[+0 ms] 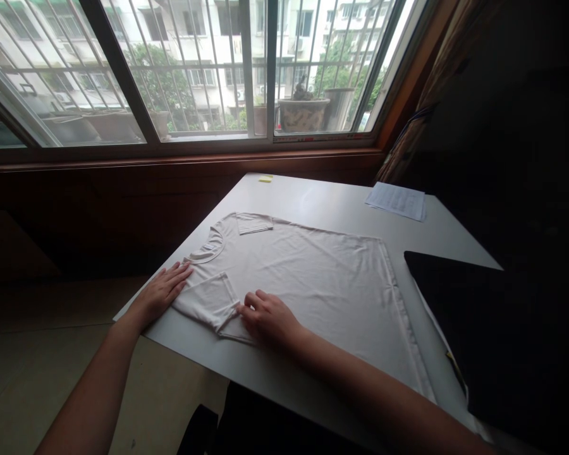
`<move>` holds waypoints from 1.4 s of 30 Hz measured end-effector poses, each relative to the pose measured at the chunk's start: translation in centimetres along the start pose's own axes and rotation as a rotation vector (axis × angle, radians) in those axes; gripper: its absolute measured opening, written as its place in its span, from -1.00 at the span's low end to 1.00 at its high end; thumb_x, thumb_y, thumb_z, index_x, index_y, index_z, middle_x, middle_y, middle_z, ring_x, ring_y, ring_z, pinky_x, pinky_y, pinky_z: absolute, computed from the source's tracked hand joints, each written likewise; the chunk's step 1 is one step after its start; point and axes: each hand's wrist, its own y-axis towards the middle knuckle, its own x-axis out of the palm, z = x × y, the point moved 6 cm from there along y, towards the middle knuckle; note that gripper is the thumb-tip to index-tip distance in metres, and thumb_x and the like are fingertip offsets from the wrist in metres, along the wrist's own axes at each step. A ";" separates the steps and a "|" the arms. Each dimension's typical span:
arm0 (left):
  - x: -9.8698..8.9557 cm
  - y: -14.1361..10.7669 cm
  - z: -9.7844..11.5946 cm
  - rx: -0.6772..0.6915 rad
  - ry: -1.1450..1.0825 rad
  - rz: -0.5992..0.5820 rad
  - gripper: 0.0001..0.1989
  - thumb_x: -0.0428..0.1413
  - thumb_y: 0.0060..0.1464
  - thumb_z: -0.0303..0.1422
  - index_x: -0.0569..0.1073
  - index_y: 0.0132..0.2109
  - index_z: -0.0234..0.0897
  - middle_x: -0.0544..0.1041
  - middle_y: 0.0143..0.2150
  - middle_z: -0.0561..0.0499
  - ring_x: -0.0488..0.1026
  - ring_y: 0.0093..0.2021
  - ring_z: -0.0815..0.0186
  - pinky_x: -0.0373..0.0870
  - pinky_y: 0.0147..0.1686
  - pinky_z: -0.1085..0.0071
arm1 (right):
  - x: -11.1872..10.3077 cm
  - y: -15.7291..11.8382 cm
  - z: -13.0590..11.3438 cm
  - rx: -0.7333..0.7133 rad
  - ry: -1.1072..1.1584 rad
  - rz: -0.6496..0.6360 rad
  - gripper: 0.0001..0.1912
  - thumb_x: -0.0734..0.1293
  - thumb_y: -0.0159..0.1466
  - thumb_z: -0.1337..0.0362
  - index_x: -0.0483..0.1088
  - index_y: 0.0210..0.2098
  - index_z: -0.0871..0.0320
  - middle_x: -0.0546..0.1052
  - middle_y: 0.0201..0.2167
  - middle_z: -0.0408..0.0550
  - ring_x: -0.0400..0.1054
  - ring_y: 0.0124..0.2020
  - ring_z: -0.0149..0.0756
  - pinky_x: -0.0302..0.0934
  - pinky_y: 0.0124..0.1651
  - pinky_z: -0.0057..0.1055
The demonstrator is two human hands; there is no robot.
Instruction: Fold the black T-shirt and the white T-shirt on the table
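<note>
A white T-shirt [313, 272] lies flat on a white table [308, 199], its collar toward the left and its hem toward the right. Both sleeves are folded inward onto the body. My left hand [161, 292] rests flat with fingers stretched out at the shoulder beside the collar. The fingers of my right hand [268, 318] are pinched together on the cuff of the near sleeve [208, 297], by the shirt's near edge.
Printed papers [398, 201] lie at the table's far right corner, and a small yellow note [265, 179] near the far edge. A black item [493, 328] covers the right side. Barred windows stand behind the table.
</note>
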 end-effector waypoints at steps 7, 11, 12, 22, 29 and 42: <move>-0.1 -0.1 0.1 -0.009 -0.010 0.001 -0.47 -0.22 0.44 -0.07 0.19 0.44 -0.03 0.15 0.49 0.01 0.01 0.50 0.11 -0.01 0.42 -0.02 | 0.0 1.5 -0.6 -0.086 -0.078 -0.010 -0.81 0.20 0.46 0.34 0.45 -0.19 0.15 0.49 -0.20 0.00 0.31 -0.24 -0.22 0.19 -0.26 -0.30; -0.2 -0.1 0.3 -0.009 -0.016 0.011 -0.47 -0.22 0.44 -0.07 0.20 0.43 -0.04 0.15 0.49 0.00 0.02 0.50 0.12 0.00 0.42 -0.01 | -0.2 2.4 -0.7 -0.114 -0.065 -0.021 -0.84 0.25 0.43 0.33 0.45 -0.26 0.15 0.49 -0.20 0.01 0.32 -0.22 -0.19 0.19 -0.25 -0.30; -0.2 -0.1 0.3 -0.008 -0.018 0.010 -0.47 -0.22 0.44 -0.07 0.20 0.43 -0.04 0.15 0.49 0.00 0.01 0.50 0.12 0.00 0.42 -0.01 | -0.1 2.5 -0.5 -0.100 -0.040 -0.022 -0.86 0.28 0.42 0.29 0.46 -0.25 0.15 0.50 -0.19 0.01 0.32 -0.20 -0.19 0.20 -0.23 -0.31; -0.2 -0.2 0.3 -0.012 -0.018 0.021 -0.46 -0.22 0.44 -0.07 0.22 0.43 -0.07 0.16 0.48 0.00 0.02 0.49 0.14 0.00 0.43 0.03 | 1.2 2.0 2.8 0.257 0.318 -0.027 -0.74 0.48 0.29 0.11 0.55 -0.11 0.11 0.54 -0.17 -0.02 0.38 -0.11 -0.21 0.21 -0.03 -0.34; -0.5 -0.2 0.6 -0.008 -0.014 0.023 -0.45 -0.22 0.43 -0.06 0.24 0.42 -0.10 0.18 0.47 -0.03 0.05 0.49 0.11 0.04 0.41 -0.02 | 1.5 2.4 2.5 0.332 0.593 -0.016 -0.86 0.50 0.24 0.21 0.61 -0.22 0.10 0.60 -0.25 -0.09 0.44 -0.21 -0.31 0.23 -0.12 -0.44; -0.3 -0.2 0.2 -0.011 -0.018 0.012 -0.45 -0.23 0.44 -0.06 0.22 0.43 -0.10 0.15 0.49 -0.01 0.02 0.50 0.14 -0.02 0.43 0.00 | 0.8 2.2 4.2 0.365 0.621 -0.176 -0.84 0.40 0.20 0.34 0.61 -0.24 0.09 0.63 -0.30 -0.14 0.44 -0.31 -0.36 0.17 -0.30 -0.50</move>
